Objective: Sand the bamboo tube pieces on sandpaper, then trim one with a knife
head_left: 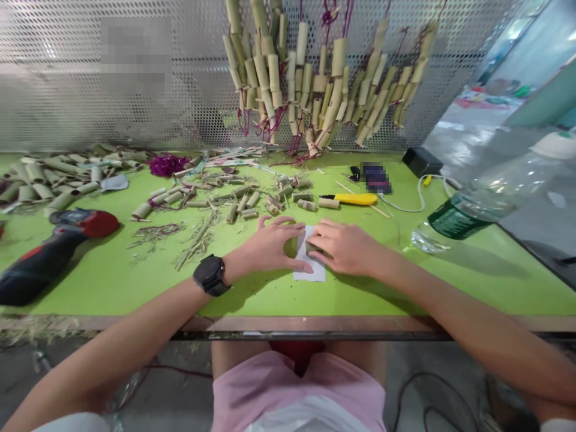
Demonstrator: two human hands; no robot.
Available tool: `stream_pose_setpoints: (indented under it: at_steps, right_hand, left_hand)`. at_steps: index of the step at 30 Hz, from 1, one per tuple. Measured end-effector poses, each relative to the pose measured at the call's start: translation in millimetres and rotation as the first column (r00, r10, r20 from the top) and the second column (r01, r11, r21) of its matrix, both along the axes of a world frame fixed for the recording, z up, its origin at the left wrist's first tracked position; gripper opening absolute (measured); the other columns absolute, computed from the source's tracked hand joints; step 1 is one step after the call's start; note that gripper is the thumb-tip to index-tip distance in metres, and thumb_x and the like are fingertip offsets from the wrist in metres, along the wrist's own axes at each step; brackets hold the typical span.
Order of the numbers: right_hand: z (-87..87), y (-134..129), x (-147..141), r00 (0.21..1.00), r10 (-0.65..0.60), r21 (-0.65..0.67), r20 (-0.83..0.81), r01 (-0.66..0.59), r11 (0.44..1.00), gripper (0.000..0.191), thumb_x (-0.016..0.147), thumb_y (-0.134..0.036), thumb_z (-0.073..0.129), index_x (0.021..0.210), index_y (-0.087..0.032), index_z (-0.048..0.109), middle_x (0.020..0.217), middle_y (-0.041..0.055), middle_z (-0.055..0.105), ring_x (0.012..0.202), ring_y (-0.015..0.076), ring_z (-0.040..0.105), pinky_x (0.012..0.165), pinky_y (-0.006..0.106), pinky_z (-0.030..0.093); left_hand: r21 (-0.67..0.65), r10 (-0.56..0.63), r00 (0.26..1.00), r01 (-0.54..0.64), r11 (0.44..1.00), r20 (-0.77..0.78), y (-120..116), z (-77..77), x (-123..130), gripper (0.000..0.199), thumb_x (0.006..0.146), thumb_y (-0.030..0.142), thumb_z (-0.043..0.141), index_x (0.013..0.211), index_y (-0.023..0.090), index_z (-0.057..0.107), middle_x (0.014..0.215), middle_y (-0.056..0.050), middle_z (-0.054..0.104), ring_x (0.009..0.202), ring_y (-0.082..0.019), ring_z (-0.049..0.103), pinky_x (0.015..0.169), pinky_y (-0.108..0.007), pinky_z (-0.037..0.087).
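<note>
A small white sheet of paper [317,276] lies on the green table between my hands. My left hand [274,245], wearing a black watch [210,275] on the wrist, is open, its thumb and fingertips resting at the paper's left side. From the right, my right hand [342,245] curls its fingers over a short bamboo piece [312,246] and presses it on the paper. Most of that piece is hidden under the fingers. Just beyond the hands lie cut bamboo tubes [328,204] and a yellow utility knife [355,198].
A red-and-black power drill [58,249] lies at left, with bamboo pieces [42,177] heaped behind it. Purple string [166,165] sits farther back. A plastic bottle [468,210] and a black box [422,162] with white cable are at right. Strung bamboo [335,108] hangs on perforated metal.
</note>
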State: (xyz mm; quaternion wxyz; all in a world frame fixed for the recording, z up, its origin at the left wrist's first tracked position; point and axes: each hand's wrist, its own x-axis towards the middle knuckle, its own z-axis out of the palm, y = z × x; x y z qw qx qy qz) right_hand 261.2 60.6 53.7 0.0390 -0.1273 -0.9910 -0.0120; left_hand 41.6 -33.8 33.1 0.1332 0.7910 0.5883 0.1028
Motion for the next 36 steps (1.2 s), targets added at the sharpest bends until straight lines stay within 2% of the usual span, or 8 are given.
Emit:
stream_pose_setpoints:
  at_steps: [2,6,12,17,21,27,34,36]
  right_hand:
    - [-1.1,-0.1,0.9,0.999,0.022,0.008,-0.024,-0.022,1.0,0.028,0.106,-0.035,0.06,0.109,-0.015,0.079,0.104,0.0151,0.076,0.099,0.0286,0.065,0.069,0.036,0.045]
    - [-7.3,16.1,1.9,0.994,-0.081,0.053,-0.076,0.085,0.995,0.031,0.109,-0.034,0.056,0.115,-0.015,0.079,0.109,0.0172,0.076,0.103,0.0299,0.065,0.068,0.035,0.046]
    - [-12.7,26.1,8.3,0.984,-0.02,-0.056,-0.176,0.01,0.998,0.036,0.109,-0.039,0.055,0.131,-0.022,0.078,0.127,0.0161,0.071,0.113,0.0315,0.064,0.079,0.039,0.052]
    - [-15.7,14.4,6.0,0.957,-0.211,-0.152,-0.199,0.183,0.971,0.041,0.104,-0.053,0.064,0.132,-0.028,0.081,0.116,0.0135,0.073,0.102,0.0301,0.066,0.078,0.039,0.052]
    - [-21.4,7.0,0.0,0.925,-0.303,-0.206,-0.23,0.258,0.944,0.036,0.105,-0.045,0.063,0.127,-0.024,0.084,0.106,0.0131,0.078,0.101,0.0309,0.069,0.083,0.042,0.055]
    - [-17.6,10.1,3.8,0.936,-0.261,-0.278,-0.237,0.192,0.941,0.037,0.1,-0.036,0.068,0.131,-0.019,0.079,0.129,0.016,0.079,0.12,0.036,0.072,0.102,0.052,0.057]
    - [-14.9,1.9,5.6,0.965,-0.029,-0.407,-0.262,-0.083,0.909,0.028,0.098,-0.031,0.074,0.124,-0.026,0.083,0.126,0.0085,0.082,0.122,0.0313,0.075,0.11,0.05,0.057]
    - [-16.8,7.2,5.5,0.963,-0.019,-0.417,-0.268,-0.098,0.903,0.027,0.098,-0.031,0.075,0.123,-0.028,0.084,0.127,0.0065,0.082,0.124,0.0303,0.075,0.112,0.049,0.056]
  left_hand:
    - [0.001,-0.006,1.0,0.006,1.0,-0.004,0.2,0.5,0.1,0.094,0.079,0.086,0.073,0.152,0.026,0.064,0.163,-0.013,0.057,0.154,-0.043,0.044,0.127,-0.064,0.02]
    - [0.013,0.005,1.0,-0.005,1.0,-0.007,1.3,0.0,-0.1,0.093,0.082,0.085,0.071,0.152,0.025,0.064,0.163,-0.014,0.057,0.155,-0.045,0.043,0.127,-0.067,0.02]
    - [0.01,0.029,1.0,-0.029,1.0,-0.01,1.3,-3.7,-1.2,0.1,0.076,0.088,0.074,0.153,0.025,0.064,0.164,-0.017,0.056,0.154,-0.047,0.043,0.127,-0.069,0.022]
    - [0.012,0.023,0.999,-0.023,1.0,0.028,0.6,-5.0,-1.2,0.096,0.078,0.086,0.074,0.152,0.026,0.065,0.161,-0.016,0.059,0.152,-0.047,0.045,0.127,-0.071,0.022]
    - [0.009,0.012,0.999,-0.013,1.0,0.037,0.4,-3.8,-1.3,0.093,0.079,0.084,0.076,0.152,0.027,0.064,0.162,-0.015,0.057,0.153,-0.046,0.045,0.127,-0.07,0.021]
    - [0.024,0.0,0.999,-0.001,1.0,0.054,0.1,-2.5,-3.3,0.089,0.078,0.083,0.077,0.149,0.03,0.066,0.163,-0.011,0.058,0.152,-0.045,0.047,0.128,-0.069,0.023]
    - [0.02,0.0,0.999,-0.001,1.0,0.054,1.4,-2.7,-5.2,0.091,0.078,0.083,0.077,0.151,0.031,0.064,0.161,-0.011,0.06,0.152,-0.044,0.047,0.126,-0.068,0.026]
    - [0.023,-0.009,0.999,0.008,1.0,0.046,1.7,-2.9,-6.0,0.089,0.078,0.082,0.077,0.151,0.031,0.064,0.161,-0.011,0.06,0.152,-0.044,0.047,0.126,-0.067,0.025]
